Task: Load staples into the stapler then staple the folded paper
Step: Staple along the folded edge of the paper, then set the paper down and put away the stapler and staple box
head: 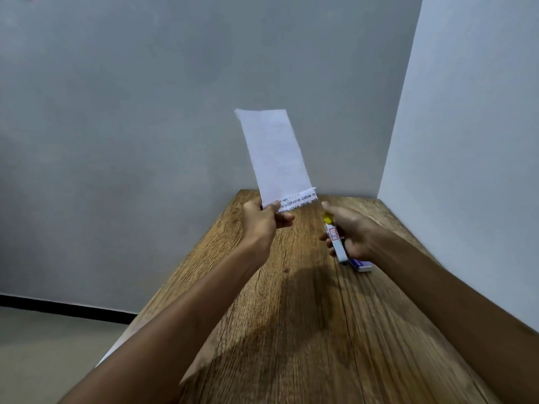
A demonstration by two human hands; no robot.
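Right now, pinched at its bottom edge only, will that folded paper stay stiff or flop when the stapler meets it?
The folded paper stands nearly straight above the left hand, so the fold probably stiffens it. Held at one end only, its free top would likely sway or bend if pushed. It looks thin and light; the stapler in the right hand should pierce it easily.

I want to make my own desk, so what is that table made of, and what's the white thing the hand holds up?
The table looks like wood or a wood-look laminate: brown, matte, with long grain lines and a dark knot; which one is unclear. The folded paper in the left hand is thin white printed paper: it shows a crease and black text.
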